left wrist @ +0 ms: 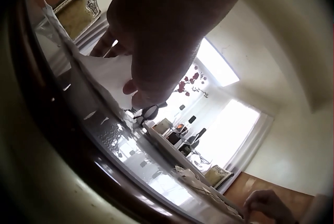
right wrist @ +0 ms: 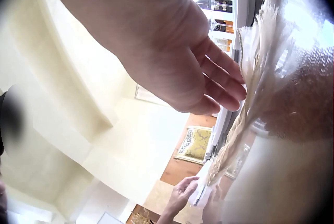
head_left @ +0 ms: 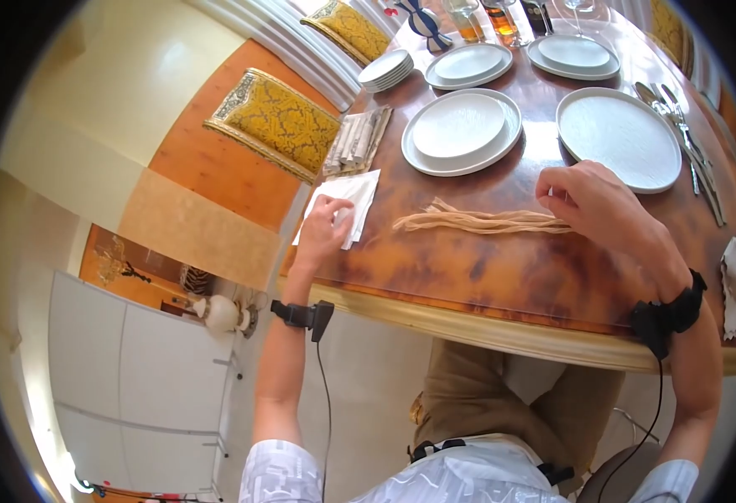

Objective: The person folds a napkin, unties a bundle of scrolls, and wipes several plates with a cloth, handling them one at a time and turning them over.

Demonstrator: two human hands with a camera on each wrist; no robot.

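My left hand is over a small stack of white napkins at the table's left front edge. In the left wrist view, its thumb and fingers pinch a raised white napkin. A bundle of long tan strands with frayed ends lies across the table in front of the plates. My right hand hovers at the bundle's right end, fingers loosely bent. The right wrist view shows those relaxed fingers beside the tan bundle, with nothing gripped.
Behind the bundle stand a stacked plate pair and a single large plate. Cutlery lies at right; rolled napkins lie at left. Further back are small stacked plates, more plates, bottles and glasses. A patterned chair stands beyond.
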